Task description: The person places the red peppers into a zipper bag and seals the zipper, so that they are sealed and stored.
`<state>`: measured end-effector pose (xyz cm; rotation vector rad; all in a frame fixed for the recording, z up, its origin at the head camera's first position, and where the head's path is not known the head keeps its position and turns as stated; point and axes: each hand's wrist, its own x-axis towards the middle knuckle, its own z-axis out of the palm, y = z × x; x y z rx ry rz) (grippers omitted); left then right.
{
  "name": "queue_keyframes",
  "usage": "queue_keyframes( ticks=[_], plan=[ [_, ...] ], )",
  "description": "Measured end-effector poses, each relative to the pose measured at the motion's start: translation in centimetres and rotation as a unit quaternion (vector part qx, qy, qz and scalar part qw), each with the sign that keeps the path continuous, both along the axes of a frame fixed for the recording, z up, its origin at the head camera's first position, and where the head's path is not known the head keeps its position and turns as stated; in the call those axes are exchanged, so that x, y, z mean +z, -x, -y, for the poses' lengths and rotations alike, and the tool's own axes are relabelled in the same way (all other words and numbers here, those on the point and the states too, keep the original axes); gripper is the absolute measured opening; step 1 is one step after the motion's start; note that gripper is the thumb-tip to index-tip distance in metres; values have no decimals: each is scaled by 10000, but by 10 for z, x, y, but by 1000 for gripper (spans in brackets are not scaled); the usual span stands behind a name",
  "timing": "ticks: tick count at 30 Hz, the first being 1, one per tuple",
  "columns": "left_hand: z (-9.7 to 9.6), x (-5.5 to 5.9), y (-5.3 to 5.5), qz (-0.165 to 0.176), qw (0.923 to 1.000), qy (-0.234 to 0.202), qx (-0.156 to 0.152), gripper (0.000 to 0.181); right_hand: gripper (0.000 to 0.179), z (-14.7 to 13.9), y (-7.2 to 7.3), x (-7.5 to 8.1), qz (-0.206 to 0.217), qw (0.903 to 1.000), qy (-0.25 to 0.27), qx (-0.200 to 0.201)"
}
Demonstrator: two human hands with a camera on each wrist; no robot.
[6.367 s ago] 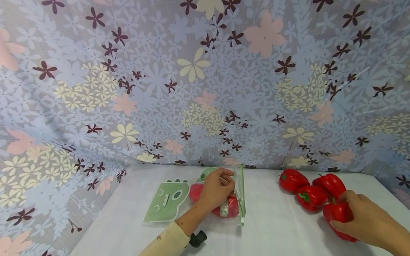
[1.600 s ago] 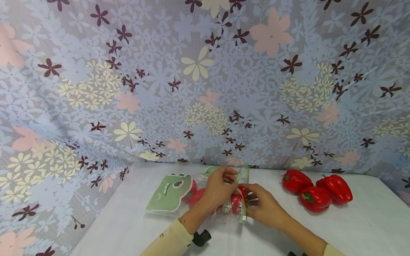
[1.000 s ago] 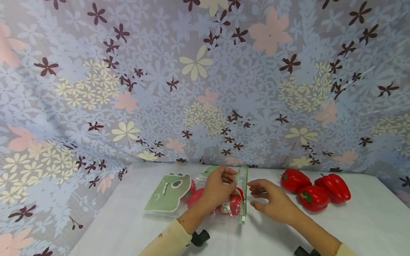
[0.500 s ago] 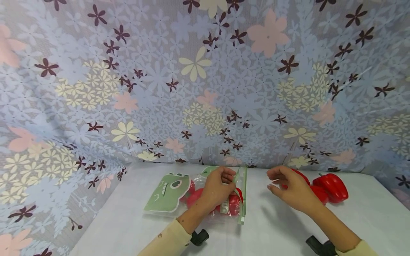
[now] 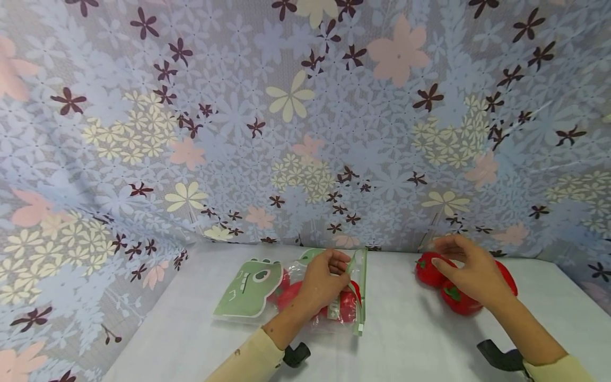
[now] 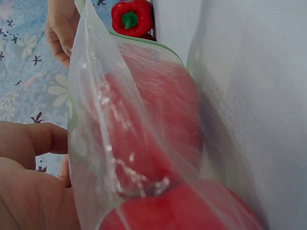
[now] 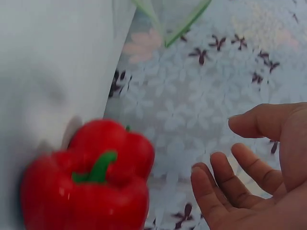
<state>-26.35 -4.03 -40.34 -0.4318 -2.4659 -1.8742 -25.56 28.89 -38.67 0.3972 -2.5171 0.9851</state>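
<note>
Bag (image 5: 248, 292), one: clear, with a green cartoon face, lying on the white table (image 5: 396, 345), its green-edged mouth facing right.
Bagged red peppers (image 5: 290, 296): inside the bag; exact count cannot be told through the film.
Loose red peppers (image 5: 431, 269), three: on the table, right of the bag and well apart from it, grouped together.
Left hand (image 5: 321, 282): at the bag's mouth, fingers bent, pinching the edge.
Right hand (image 5: 472, 270): right of the bag, over the loose peppers, grasp released; fingers loosely curved, thumb spread from them, nothing held.
Patterned cloth (image 5: 305, 159): floral, hanging behind the bag.

By view. Left wrist: two bagged peppers close up, end to end under wrinkled film, one loose pepper past the bag's mouth. Right wrist: a gap between the right hand's fingertips and the loose peppers, which the head view leaves unclear; one green stem in full.

Differences. Half a second ago the right hand is nearer the bag; now it is farther right. At the earliest frame four peppers lie outside the bag; now three. The left hand remains at the bag's mouth.
</note>
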Motion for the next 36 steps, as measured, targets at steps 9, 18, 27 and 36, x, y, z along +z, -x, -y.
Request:
queue_keyframes(
  ticks=[9,18,27,36],
  plan=[
    [-1,1,-1,3,10000,50,38,29,48,-25,6,-1,279,9946,-505,-868],
    [-1,0,0,30,10000,-60,-18,27,58,-53,14,-7,64,9856,-1099,-1285],
    [-1,0,0,121,9999,-41,1,27,78,-86,22,-18,945,9728,-1391,-1590],
    [-1,-1,0,78,10000,0,0,26,94,-108,27,-23,2109,9559,-1403,-1484]
  ],
)
